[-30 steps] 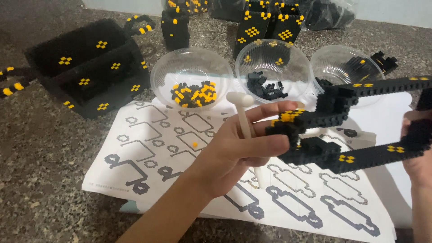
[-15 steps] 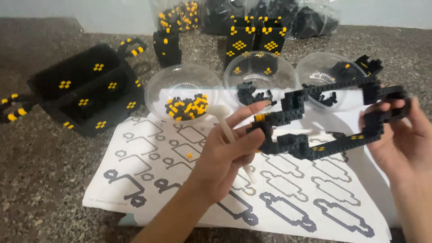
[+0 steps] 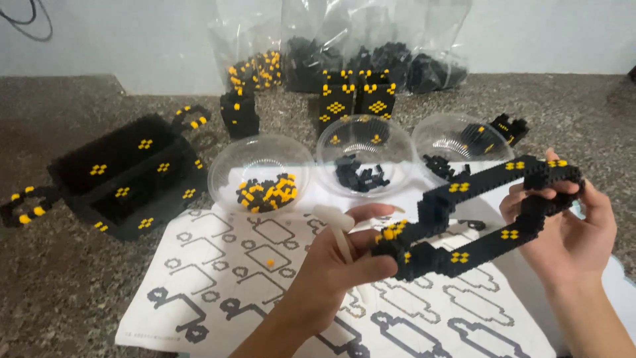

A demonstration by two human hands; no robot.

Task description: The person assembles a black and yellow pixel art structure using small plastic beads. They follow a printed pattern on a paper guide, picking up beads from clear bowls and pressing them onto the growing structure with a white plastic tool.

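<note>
My left hand (image 3: 334,272) grips the near left end of a black brick frame (image 3: 474,212) with yellow studs, and a white tool (image 3: 338,229) is tucked between its fingers. My right hand (image 3: 566,229) holds the frame's far right end. The frame hangs above the white pattern sheet (image 3: 245,278). Three clear bowls stand behind it: one (image 3: 262,174) with black and yellow small pieces, one (image 3: 364,154) with black pieces, one (image 3: 460,142) with a few black pieces.
A large black brick-built box (image 3: 126,176) with yellow dots lies at the left. Smaller black and yellow brick assemblies (image 3: 354,99) and clear plastic bags (image 3: 344,46) of pieces stand along the back wall. The surface is speckled stone.
The view has shifted so the bowls and sheet sit lower. Both hands have brought the frame lower and more level; my right hand now holds its right end in full view.
</note>
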